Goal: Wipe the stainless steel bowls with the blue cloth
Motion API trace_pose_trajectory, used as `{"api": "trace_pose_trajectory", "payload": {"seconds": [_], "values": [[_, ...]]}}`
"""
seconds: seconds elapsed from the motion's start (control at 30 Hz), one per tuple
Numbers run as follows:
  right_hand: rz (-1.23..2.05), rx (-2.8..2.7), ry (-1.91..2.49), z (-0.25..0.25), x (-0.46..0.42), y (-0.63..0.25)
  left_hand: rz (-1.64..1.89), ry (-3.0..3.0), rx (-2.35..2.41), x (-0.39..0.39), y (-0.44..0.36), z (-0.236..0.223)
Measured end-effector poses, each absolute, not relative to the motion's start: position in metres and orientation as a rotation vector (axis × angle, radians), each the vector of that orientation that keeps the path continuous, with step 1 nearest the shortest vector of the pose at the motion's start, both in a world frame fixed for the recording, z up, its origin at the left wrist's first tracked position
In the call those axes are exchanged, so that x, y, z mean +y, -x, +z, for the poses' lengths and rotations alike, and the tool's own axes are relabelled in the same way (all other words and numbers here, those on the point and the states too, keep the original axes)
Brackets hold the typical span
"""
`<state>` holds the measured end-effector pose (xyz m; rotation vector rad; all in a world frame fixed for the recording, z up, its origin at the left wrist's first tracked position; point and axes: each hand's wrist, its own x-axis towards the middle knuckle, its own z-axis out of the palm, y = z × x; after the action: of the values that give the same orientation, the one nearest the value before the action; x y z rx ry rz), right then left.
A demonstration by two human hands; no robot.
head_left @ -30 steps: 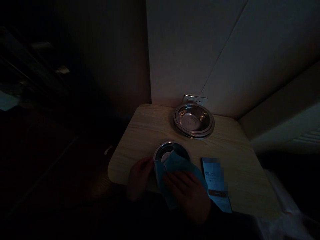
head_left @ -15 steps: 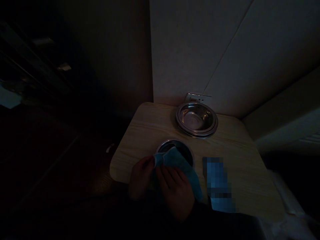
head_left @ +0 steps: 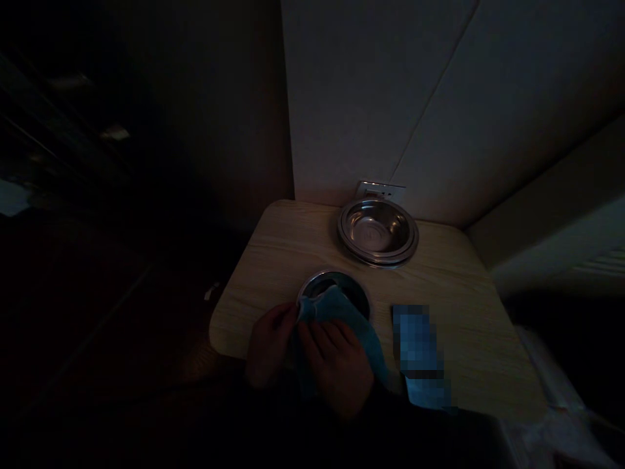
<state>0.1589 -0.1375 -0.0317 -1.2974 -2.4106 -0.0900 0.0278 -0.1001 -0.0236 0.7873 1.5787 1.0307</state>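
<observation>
Left hand (head_left: 266,348) is pinching at the near-left rim of a stainless steel bowl (head_left: 359,296), thumb and fingers nearly closed; can't tell if the cloth edge is being caught there too. Right hand (head_left: 339,371) is gripping a teal cloth (head_left: 339,309), fingers together and bent over it, thumb hidden. The cloth is running long from the bowl back toward the right wrist, one corner pointing forward, away from the hands; another part is hanging down between the hands, going dark. It is lying under the right fingers and over the near part of the bowl, its left end reaching the left fingertips. Looks soft, creased, with a paler hem along the left end.

The bowl is sitting just ahead of and between the hands, opening facing up; round, so no long axis showing. Far rim is shining, inside is looking dark. Near side is being covered; can't tell if its base is touching the table.

Farther ahead, slightly right of the hands, a stack of steel basins (head_left: 375,236) is standing on the wood-grain table (head_left: 478,326), mouths up. A wall socket (head_left: 385,189) is showing just behind it. Right of the right hand, a phone (head_left: 418,342) is lying, screen lit bluish and pixelated, long axis pointing forward.
</observation>
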Motion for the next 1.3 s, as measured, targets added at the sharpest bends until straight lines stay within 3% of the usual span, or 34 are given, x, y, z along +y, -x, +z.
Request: {"api": "trace_pose_trajectory", "payload": {"seconds": [0.3,0.57,0.83,1.1,1.3], "values": [[-0.018,-2.426,1.152,-0.032,-0.14,-0.195,1.025,-0.787,1.54,-0.096,-0.031,-0.028],[0.027,-2.365,1.377,-0.028,-0.134,-0.165,1.007,-0.753,1.498,-0.109,-0.032,-0.034],[0.158,-2.514,1.196,-0.017,-0.133,-0.205,1.054,-0.706,1.439,-0.098,-0.032,-0.031],[0.447,-2.642,1.39,0.005,-0.12,-0.19,1.044,-0.795,1.436,-0.1,-0.034,-0.042],[0.452,-2.653,1.495,0.012,-0.098,-0.178,0.996,-0.84,1.448,-0.098,-0.033,-0.031]]}}
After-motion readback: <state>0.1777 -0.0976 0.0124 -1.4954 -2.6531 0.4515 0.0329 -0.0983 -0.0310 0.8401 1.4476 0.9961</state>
